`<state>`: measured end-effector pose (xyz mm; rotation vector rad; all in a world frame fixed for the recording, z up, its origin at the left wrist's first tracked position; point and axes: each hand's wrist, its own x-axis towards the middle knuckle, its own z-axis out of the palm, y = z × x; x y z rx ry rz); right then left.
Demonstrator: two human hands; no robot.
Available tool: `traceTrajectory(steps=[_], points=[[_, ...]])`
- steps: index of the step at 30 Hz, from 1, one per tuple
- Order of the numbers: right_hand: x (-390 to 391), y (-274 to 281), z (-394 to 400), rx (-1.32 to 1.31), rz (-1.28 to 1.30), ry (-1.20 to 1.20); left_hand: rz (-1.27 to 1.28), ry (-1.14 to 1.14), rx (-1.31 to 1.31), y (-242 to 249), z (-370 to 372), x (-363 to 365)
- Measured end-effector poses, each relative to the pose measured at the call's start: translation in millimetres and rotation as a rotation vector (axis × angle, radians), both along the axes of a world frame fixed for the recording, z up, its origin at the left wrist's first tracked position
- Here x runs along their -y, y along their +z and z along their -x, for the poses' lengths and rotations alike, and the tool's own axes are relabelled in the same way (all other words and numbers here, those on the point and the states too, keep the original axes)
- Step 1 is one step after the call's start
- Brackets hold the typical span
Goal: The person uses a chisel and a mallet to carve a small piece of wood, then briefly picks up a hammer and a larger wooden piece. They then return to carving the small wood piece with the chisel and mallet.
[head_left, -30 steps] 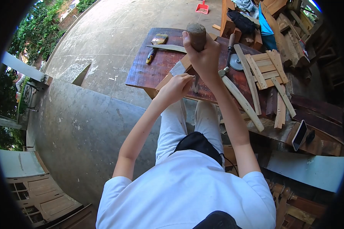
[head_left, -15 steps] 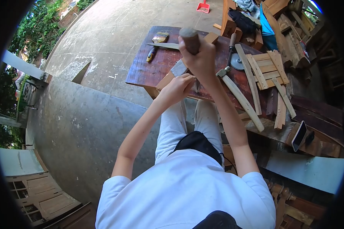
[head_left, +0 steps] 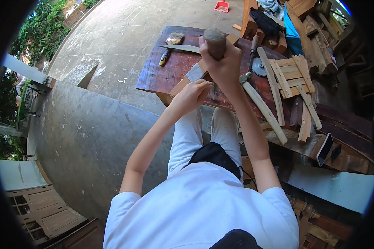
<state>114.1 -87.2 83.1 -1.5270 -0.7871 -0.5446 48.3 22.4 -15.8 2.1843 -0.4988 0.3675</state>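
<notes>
1. Person sits at the near edge of the desk (head_left: pixel 162 79), white shirt, knees under it.
2. Left hand (head_left: pixel 191 94) is closed low on the work, fingers pinched round a thin dark tool, likely a chisel (head_left: pixel 212 92), only its lower shaft visible. The tip sits at the wooden block (head_left: pixel 195 74) lying diagonally on the desk.
3. Left hand and chisel sit where they were a second ago. No shift of the block that I can make out.
4. Right hand (head_left: pixel 224 66) is wrapped tight round the handle of a wooden mallet (head_left: pixel 215 38), head up, above the chisel.
5. Change: half a second ago the mallet head was further left and tilted; now it is back near its spot of a second ago, a bit lower and closer to the chisel. My read: repeated strokes in progress, this one on the way down or at contact. Cannot tell whether it is touching.
6. Just right of the hands: a hammer (head_left: pixel 259 103) with a long pale handle, lying idle.
7. Further right: a small slatted wooden frame (head_left: pixel 289 74) and loose strips.
8. Far left of the desk: a paintbrush (head_left: pixel 170 43) and a flat blade (head_left: pixel 180 48), untouched.
9. Beyond: concrete floor, red dustpan (head_left: pixel 222 6).
</notes>
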Motion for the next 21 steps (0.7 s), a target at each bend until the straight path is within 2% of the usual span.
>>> traceTrajectory(steps=[21], points=[[-10.3,-13.2,-4.6,0.043,0.026,0.032,-0.041,-0.003,-0.017,-0.5,4.5,0.6]])
